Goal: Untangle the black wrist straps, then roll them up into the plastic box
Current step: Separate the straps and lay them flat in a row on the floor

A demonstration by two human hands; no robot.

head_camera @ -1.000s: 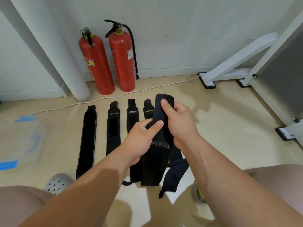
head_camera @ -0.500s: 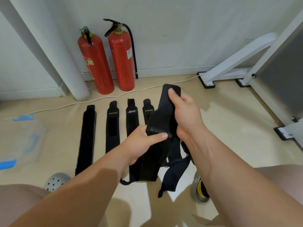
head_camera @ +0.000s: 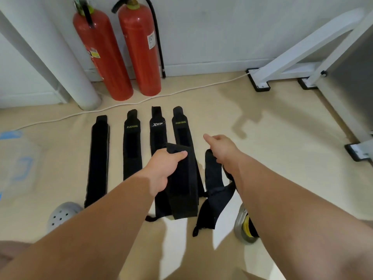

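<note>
Four black wrist straps lie flat side by side on the floor: a plain strap (head_camera: 99,158), a XUEYING strap (head_camera: 132,146), an XTEP strap (head_camera: 158,128) and a second XUEYING strap (head_camera: 181,128). My left hand (head_camera: 165,168) grips a wide black strap (head_camera: 182,190) that is folded over and hangs to the floor. My right hand (head_camera: 222,148) has its forefinger stretched forward. The top end of a twisted black strap (head_camera: 212,174) runs up under its palm, where hidden fingers seem to hold it. The clear plastic box (head_camera: 18,164) with blue clips sits far left.
Two red fire extinguishers (head_camera: 103,53) (head_camera: 141,49) and a white pipe (head_camera: 50,57) stand against the back wall. A white cable (head_camera: 181,89) runs along the floor. White frame legs (head_camera: 282,65) are at the right. My grey shoes (head_camera: 62,215) (head_camera: 245,225) flank the straps.
My right hand let go of the wide strap's top end and moved down and right. The wide strap folded over in my left hand, and both hands dropped lower.
</note>
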